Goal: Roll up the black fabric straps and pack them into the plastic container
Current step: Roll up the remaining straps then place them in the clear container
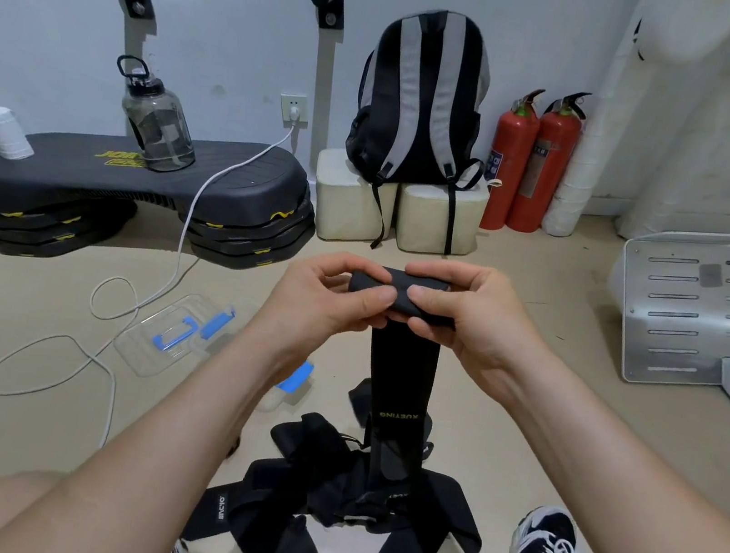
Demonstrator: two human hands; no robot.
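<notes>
A black fabric strap [400, 377] hangs straight down from a small roll at its top end. My left hand [327, 292] pinches the left side of that roll, and my right hand [467, 311] pinches the right side, thumbs on the front. Its lower end reaches a tangled heap of more black straps [342, 497] on the floor between my knees. The clear plastic container lid [172, 332] with blue clips lies on the floor to the left. The container [288, 388] itself is mostly hidden behind my left forearm.
A white cable [115, 332] loops over the floor at left. Behind stand a black step platform [129, 181] with a water jug [157, 124], a backpack [422, 99] on cream blocks, two fire extinguishers [532, 159] and a metal panel [703, 301] at right.
</notes>
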